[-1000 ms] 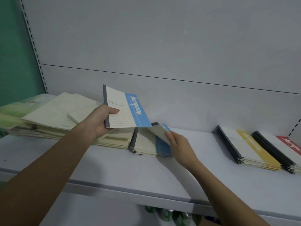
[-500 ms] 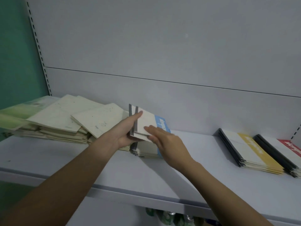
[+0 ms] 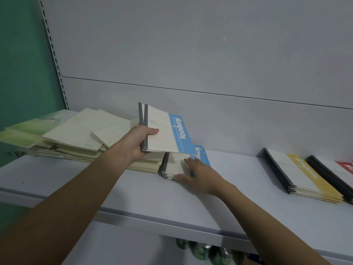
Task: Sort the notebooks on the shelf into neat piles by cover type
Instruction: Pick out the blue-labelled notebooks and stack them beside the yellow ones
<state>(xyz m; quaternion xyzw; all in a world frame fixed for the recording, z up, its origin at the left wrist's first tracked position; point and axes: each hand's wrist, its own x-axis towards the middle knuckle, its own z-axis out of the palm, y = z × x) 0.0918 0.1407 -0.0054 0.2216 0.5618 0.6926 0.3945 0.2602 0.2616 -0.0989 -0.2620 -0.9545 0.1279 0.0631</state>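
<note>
Both hands have parted since half a second ago: then they met over two blue-banded notebooks held low by the blue pile, and now the left hand [image 3: 137, 144] alone lifts that pair higher, tilted up in front of the back panel. Its grip is closed around the grey spines of the two blue notebooks [image 3: 166, 131], thumb across the front cover. The right hand [image 3: 198, 175] has dropped to the blue pile [image 3: 179, 166] on the shelf [image 3: 133, 190], fingers spread flat on the top cover and holding nothing.

That suggests blue covers are being gathered copy by copy, with the right hand about to peel off the next one. Left of the blue pile, the pale green-and-cream notebooks [image 3: 76, 134] lie fanned and untidy, so that heap looks unsorted. Well to the right, the yellow pile [image 3: 299, 173] and the red pile [image 3: 342, 171] sit squared beside each other.
</note>
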